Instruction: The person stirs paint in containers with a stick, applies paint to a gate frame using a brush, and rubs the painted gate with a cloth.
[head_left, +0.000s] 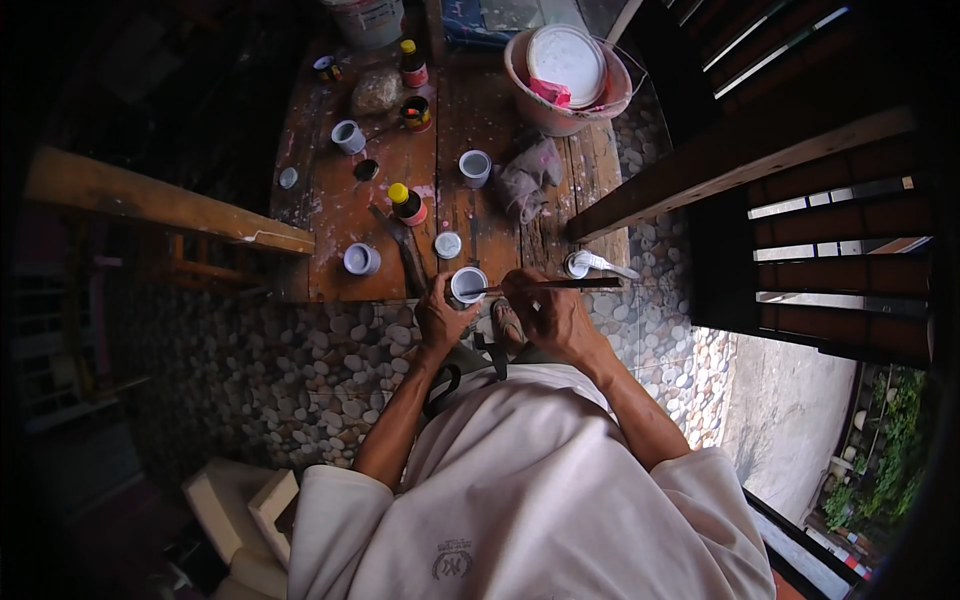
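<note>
My left hand (444,318) is closed around a small white can (468,284) at the front edge of the wooden table. Greyish-white paint or a similar liquid shows inside it. Between the fingers of my right hand (552,318) is a thin dark stick (580,284), lying almost level, its narrow end reaching over the can's mouth. Whether that end carries bristles I cannot make out. Just beyond the can lies a round white lid (448,245). To the right, a brush with white bristles (606,265) rests by another small round lid or can (577,264).
The paint-stained table (330,215) holds small cans (361,259), bottles with yellow caps (407,203), a crumpled rag (528,178) and a pink bucket (568,118) with a white lid in it. Wooden beams (170,198) flank the table. Pebble-patterned floor (300,350) lies below.
</note>
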